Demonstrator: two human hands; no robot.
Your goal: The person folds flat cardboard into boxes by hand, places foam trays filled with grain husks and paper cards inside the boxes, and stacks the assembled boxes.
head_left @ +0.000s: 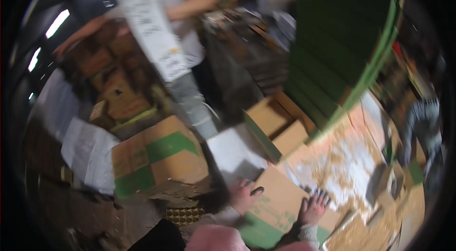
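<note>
A closed cardboard box [276, 190] with green printing and a green band lies before me. My left hand [244, 197] rests against its left edge, thumb out over the top and fingers apart. On the right side of the same box is my right hand [314, 207], its fingers spread and pointing away from me. The fingertips of both hands look dark. Just beyond stands an open cardboard box [285, 137] with a green side. The picture is blurred, so the exact contact of my fingers cannot be told.
A tall stack of green panels [335, 37] rises at the right, beside a pale surface [331, 158] strewn with brown scraps. Left are a large green-banded carton [160, 155] and a grey post [192, 99] bearing a written sheet. One person [188, 19] stands behind it, another [422, 126] far right.
</note>
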